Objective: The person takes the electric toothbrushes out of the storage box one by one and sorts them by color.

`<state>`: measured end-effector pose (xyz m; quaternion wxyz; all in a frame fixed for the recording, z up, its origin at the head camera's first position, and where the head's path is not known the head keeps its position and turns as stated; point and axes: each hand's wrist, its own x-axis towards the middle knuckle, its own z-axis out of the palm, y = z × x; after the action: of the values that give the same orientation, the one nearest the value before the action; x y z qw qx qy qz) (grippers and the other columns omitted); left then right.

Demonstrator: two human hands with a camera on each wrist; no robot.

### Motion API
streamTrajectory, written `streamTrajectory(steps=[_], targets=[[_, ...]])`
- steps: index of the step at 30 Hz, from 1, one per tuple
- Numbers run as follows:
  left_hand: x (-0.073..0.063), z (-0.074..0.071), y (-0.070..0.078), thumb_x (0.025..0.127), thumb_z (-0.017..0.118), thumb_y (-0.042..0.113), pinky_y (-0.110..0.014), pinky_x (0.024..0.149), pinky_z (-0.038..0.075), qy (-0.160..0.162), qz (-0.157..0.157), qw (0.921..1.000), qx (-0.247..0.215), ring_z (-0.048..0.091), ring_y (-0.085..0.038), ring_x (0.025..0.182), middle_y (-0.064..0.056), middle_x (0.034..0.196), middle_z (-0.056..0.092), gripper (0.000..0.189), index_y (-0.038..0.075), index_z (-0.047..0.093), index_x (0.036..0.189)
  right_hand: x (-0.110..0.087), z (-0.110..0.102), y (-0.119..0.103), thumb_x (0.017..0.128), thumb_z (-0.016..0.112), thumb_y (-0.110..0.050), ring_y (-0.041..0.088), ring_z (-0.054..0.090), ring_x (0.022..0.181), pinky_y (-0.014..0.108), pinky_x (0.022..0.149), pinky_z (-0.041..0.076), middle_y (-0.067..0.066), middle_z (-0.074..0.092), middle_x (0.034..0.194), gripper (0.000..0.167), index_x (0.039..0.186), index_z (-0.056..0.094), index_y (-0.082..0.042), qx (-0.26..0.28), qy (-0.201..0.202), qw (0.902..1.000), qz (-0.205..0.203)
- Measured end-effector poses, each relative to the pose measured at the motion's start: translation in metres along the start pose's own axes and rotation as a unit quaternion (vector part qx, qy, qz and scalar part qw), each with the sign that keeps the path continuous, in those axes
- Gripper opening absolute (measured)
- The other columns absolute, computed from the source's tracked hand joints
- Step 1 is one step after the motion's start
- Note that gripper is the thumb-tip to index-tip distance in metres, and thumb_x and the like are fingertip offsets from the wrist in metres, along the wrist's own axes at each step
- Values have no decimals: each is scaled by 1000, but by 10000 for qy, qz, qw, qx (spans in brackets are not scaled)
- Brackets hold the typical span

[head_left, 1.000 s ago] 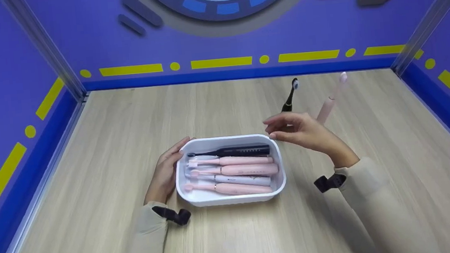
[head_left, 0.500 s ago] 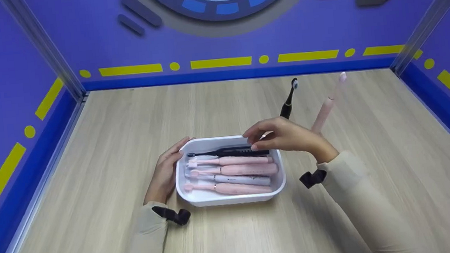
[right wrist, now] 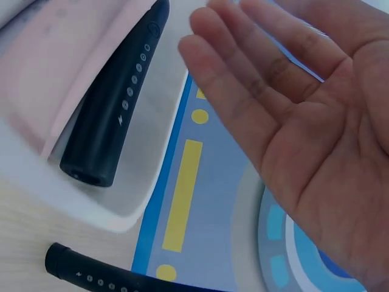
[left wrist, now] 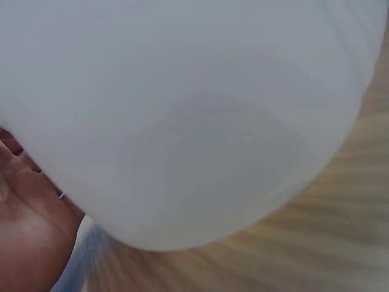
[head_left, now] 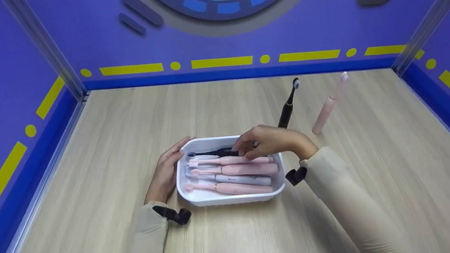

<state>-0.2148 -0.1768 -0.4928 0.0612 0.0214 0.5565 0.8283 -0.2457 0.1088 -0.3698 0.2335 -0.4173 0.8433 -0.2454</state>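
My left hand [head_left: 163, 173] holds the left end of a white plastic box [head_left: 232, 200], thumb at the rim; in the left wrist view its palm [left wrist: 30, 228] lies beside the box wall [left wrist: 182, 152]. Inside lie several electric toothbrushes side by side: a black one [head_left: 209, 153] at the back, pink ones [head_left: 249, 169] and a white one [head_left: 234, 179]. Over the box's back right part hovers my right hand [head_left: 274, 140], fingers slightly bent. The right wrist view has that palm [right wrist: 328, 134] with nothing in it, apart from the black toothbrush [right wrist: 109, 115].
Behind the box, to the right, a black electric toothbrush [head_left: 286, 112] and a pink one [head_left: 325, 114] stand upright on the wooden table [head_left: 236, 241]. Purple panels [head_left: 217, 46] with yellow marks enclose the back and sides.
My right hand has moved left and toward me, from beside the standing black toothbrush to above the box. My left hand, the box and the toothbrushes have stayed put.
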Motion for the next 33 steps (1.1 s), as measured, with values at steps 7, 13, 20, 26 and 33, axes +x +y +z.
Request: streamTrajectory(steps=[7, 13, 20, 26, 33], targets=[[1, 1, 0, 95, 32, -3, -35, 119, 26, -5, 20, 10000, -74, 33, -26, 142, -21, 150, 38, 48, -8, 37, 143, 10, 4, -1, 87, 66, -10, 14, 64, 93, 29, 83, 55, 5, 71, 98, 33, 119, 66, -2, -12, -202, 9995, 229], [1, 0, 0, 95, 32, -2, -33, 117, 29, -75, -15, 10000, -3, 35, -24, 141, -19, 149, 40, 48, -6, 38, 143, 17, 10, -2, 86, 64, -6, 11, 62, 88, 26, 80, 53, 5, 70, 95, 31, 117, 67, -3, 0, -387, 9987, 324], [0, 0, 1, 96, 33, -1, -33, 118, 28, 26, -11, 10000, -54, 35, -23, 141, -19, 149, 41, 47, -5, 39, 143, 23, 16, 0, 87, 67, -11, 12, 61, 91, 26, 83, 52, 5, 70, 100, 31, 117, 68, -6, -134, -508, 9979, 380], [-1, 1, 1, 96, 33, -2, -31, 117, 30, 92, -13, 9999, -111, 37, -22, 139, -20, 149, 41, 47, -6, 39, 142, 25, 19, 0, 87, 68, -13, 12, 61, 94, 27, 86, 52, 3, 69, 101, 29, 115, 69, -9, -250, -622, 9961, 571], [0, 3, 1, 95, 33, -2, -32, 117, 30, 70, 22, 9999, -94, 39, -21, 138, -20, 148, 42, 48, -6, 39, 142, 31, 21, -8, 86, 68, -12, 11, 59, 92, 28, 84, 52, 1, 69, 101, 26, 112, 71, -12, -500, -681, 9917, 972]])
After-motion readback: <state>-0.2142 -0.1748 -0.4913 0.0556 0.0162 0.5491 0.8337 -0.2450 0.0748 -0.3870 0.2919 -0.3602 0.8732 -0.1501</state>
